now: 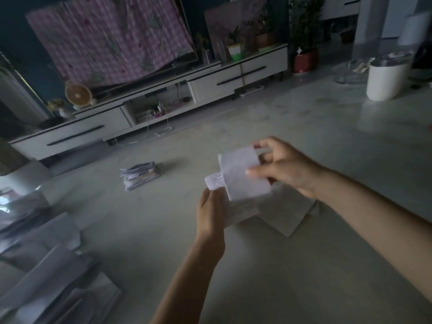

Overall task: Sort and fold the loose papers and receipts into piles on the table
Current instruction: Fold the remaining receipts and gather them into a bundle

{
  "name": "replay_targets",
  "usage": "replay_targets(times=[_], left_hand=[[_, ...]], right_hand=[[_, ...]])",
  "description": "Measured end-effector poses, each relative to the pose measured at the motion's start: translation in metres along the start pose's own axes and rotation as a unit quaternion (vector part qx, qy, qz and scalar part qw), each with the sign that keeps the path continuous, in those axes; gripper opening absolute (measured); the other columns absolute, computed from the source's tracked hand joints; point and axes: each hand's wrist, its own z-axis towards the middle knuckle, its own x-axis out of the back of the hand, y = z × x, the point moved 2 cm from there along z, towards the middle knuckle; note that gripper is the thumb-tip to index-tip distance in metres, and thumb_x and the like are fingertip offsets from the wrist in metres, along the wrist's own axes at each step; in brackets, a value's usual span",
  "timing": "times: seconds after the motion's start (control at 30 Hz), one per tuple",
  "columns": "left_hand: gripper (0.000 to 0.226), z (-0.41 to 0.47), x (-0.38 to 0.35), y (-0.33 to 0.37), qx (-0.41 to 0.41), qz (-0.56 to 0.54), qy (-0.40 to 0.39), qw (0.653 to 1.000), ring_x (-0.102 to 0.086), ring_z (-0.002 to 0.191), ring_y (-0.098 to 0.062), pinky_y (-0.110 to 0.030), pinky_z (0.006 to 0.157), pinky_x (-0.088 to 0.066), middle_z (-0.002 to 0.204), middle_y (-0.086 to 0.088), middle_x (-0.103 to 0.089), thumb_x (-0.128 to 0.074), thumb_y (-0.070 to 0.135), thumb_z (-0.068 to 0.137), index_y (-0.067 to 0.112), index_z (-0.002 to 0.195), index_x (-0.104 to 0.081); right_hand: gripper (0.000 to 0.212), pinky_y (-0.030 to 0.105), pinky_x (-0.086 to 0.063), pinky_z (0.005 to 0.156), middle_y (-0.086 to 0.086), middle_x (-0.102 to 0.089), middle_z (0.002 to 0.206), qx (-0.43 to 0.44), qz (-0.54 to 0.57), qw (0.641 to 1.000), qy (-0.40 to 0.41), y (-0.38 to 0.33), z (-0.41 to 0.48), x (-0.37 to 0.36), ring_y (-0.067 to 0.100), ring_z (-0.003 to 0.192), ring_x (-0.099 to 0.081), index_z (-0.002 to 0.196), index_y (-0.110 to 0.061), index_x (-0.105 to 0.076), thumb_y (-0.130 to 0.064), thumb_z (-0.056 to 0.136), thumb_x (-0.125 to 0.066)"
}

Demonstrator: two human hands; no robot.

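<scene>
Above the pale table (pixel 292 265) both hands hold one white receipt (pixel 243 176) that is bent over into a fold. My left hand (pixel 210 211) grips its lower end from below. My right hand (pixel 282 164) pinches the folded upper part, thumb in front and fingers behind. Flat white sheets (pixel 289 213) lie on the table just under my right wrist. A small pile of folded papers (pixel 140 175) sits farther out to the left. Loose papers (pixel 46 272) are heaped at the near left edge, blurred.
A white lidded canister (pixel 387 78) and a glass dish (pixel 353 71) stand at the table's far right. Beyond the table runs a white TV cabinet (pixel 149 106) with a cloth-draped screen (pixel 112 36), a small fan and potted plants.
</scene>
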Motion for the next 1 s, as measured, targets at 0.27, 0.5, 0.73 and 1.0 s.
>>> replay_targets(times=[0.27,0.5,0.73,1.0], left_hand=[[0.011,-0.005,-0.002,0.002,-0.033,-0.007,0.011,0.999,-0.056,0.075,-0.013,-0.023,0.059,-0.048,0.09,-0.005,-0.06,-0.045,0.018,0.095,0.021,0.09,-0.054],[0.016,-0.007,0.0,0.001,-0.116,-0.013,0.043,0.992,-0.052,0.076,-0.015,-0.031,0.069,-0.046,0.082,-0.003,-0.053,-0.042,0.015,0.098,0.02,0.083,-0.046],[0.02,0.0,0.005,0.002,-0.131,-0.013,0.075,0.988,-0.046,0.067,-0.012,-0.029,0.062,-0.041,0.076,-0.003,-0.05,-0.044,0.011,0.097,0.018,0.078,-0.045],[0.009,-0.011,-0.005,-0.001,-0.032,-0.023,0.013,0.999,-0.051,0.068,-0.013,-0.015,0.047,-0.045,0.081,-0.003,-0.055,-0.045,0.012,0.094,0.011,0.096,-0.054]], right_hand=[[0.044,0.009,-0.039,0.071,0.004,-0.057,0.106,0.15,-0.266,0.946,0.109,0.025,-0.017,-0.041,0.013,0.085,-0.054,0.122,-0.012,-0.049,-0.015,0.082,-0.066],[0.037,0.024,-0.042,0.094,0.014,-0.053,0.128,0.091,-0.159,0.981,0.058,0.046,-0.025,-0.072,0.021,0.113,-0.054,0.13,-0.005,-0.036,-0.009,0.095,-0.046],[0.013,0.031,-0.041,0.077,0.018,-0.066,0.094,0.163,-0.255,0.948,0.094,0.015,-0.016,-0.042,0.024,0.087,-0.06,0.088,0.002,-0.063,-0.01,0.088,-0.057],[0.05,0.027,-0.043,0.084,0.011,-0.058,0.117,-0.108,-0.487,0.865,0.059,0.033,-0.001,0.07,0.027,0.109,-0.055,0.114,-0.01,-0.06,-0.028,0.071,-0.078]])
